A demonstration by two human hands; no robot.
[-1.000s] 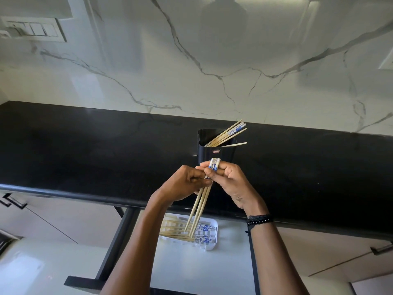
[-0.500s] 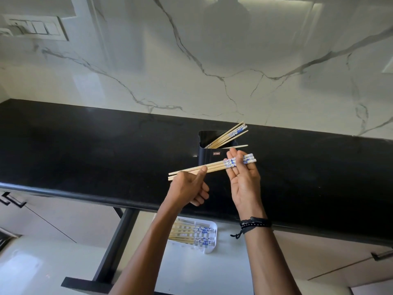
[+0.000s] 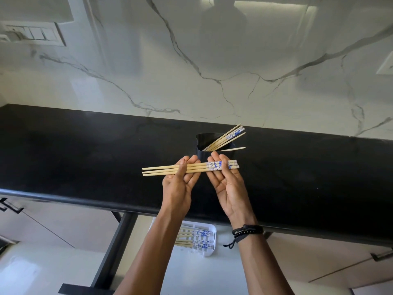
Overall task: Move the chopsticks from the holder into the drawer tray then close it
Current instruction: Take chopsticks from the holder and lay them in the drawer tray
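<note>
— Where are the chopsticks (image 3: 159, 170)?

— Over the counter (image 3: 85, 156), just in front of the holder (image 3: 202, 143), lying across both hands. Their long axis runs side to side, along the counter's front edge, with plain tips to the left and blue ends to the right.

— And the grip?

— The left hand (image 3: 178, 186) lays its thumb over them, pinning them to straight fingers. The right hand (image 3: 228, 184) is flat, palm up, and the blue ends only rest on its fingers.

— The tray (image 3: 213, 231)?

— Below, nearer the person, in the open drawer (image 3: 212, 273). The stored chopsticks (image 3: 197, 233) lie the same way, so I judge no turning is needed. Leftover chopsticks (image 3: 225, 138) lean in the holder.
</note>
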